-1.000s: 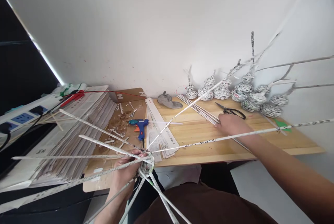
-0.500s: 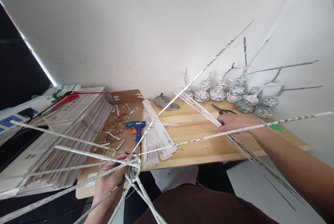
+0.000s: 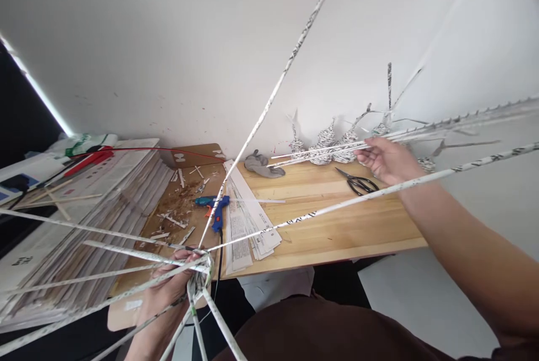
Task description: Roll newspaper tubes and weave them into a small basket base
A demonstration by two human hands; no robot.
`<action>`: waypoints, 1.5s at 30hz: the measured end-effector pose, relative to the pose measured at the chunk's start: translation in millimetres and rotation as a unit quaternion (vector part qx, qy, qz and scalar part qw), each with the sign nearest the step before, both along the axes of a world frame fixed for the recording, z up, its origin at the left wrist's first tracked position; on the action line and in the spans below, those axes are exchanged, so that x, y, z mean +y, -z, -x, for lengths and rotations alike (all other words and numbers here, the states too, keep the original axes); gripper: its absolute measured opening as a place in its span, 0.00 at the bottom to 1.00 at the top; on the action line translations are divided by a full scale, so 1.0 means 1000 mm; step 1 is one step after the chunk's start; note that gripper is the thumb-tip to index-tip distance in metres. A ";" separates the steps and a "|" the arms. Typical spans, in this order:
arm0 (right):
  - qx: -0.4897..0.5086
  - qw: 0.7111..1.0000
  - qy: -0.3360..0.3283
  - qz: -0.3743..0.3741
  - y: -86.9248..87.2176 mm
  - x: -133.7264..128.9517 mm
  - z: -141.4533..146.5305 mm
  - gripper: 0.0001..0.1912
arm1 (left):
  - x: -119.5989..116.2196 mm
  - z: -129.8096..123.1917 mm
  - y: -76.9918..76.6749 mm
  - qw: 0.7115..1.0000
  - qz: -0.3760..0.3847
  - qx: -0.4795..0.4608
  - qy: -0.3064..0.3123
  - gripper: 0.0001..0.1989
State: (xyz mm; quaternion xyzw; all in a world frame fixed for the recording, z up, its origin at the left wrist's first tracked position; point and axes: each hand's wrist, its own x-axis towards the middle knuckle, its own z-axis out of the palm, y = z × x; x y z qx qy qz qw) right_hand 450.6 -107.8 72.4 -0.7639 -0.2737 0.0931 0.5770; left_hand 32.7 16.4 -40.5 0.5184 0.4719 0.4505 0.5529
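Observation:
My left hand [image 3: 168, 279] is closed around a small woven newspaper piece [image 3: 201, 282] at the lower left. Long rolled paper sticks fan out from that piece in several directions; one long stick [image 3: 275, 91] slants up across the wall and another [image 3: 362, 198] runs right, passing in front of my right arm. On the right, my right hand [image 3: 385, 161] grips a bundle of rolled paper sticks [image 3: 438, 128], held nearly level above the table. The bundle's near ends point left, past the gourd-shaped woven pieces [image 3: 324, 150]. Black scissors [image 3: 360, 183] lie just below my right hand.
A blue glue gun [image 3: 217, 212] rests on the cardboard beside paper scraps [image 3: 172, 220]. Flat paper strips [image 3: 252, 226] lie fanned on the wooden table [image 3: 328, 232]. A tall newspaper stack [image 3: 113, 209] stands at left, with a grey cloth-like item [image 3: 263, 164] near the wall.
My right hand has lifted the stick bundle off the scissors and swung it from slanting down right to nearly level. The woven piece in my left hand has shifted slightly left.

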 end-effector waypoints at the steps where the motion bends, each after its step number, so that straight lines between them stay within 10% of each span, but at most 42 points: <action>1: 0.163 0.979 -0.001 -0.120 0.012 0.007 0.004 0.09 | -0.002 -0.001 0.000 1.000 -0.003 -0.001 -0.005 0.19; 11: 0.376 0.912 -0.015 -0.164 0.116 0.064 0.056 0.08 | -0.007 -0.002 0.004 1.000 0.022 -0.016 -0.002 0.18; 19: 0.374 0.906 0.009 -0.199 0.117 0.069 0.044 0.08 | -0.008 -0.004 0.008 0.999 0.012 0.028 -0.013 0.18; 28: 0.422 0.874 0.009 -0.242 0.139 0.050 0.108 0.08 | -0.005 -0.010 0.014 0.999 0.021 0.047 0.014 0.17; 40: 0.515 0.852 -0.090 -0.028 0.115 0.043 0.037 0.13 | -0.006 -0.005 0.007 0.999 0.040 0.032 -0.018 0.17; 45: 0.280 0.922 -0.254 0.086 0.122 0.038 0.041 0.15 | -0.013 -0.027 -0.027 0.997 0.079 0.006 0.008 0.24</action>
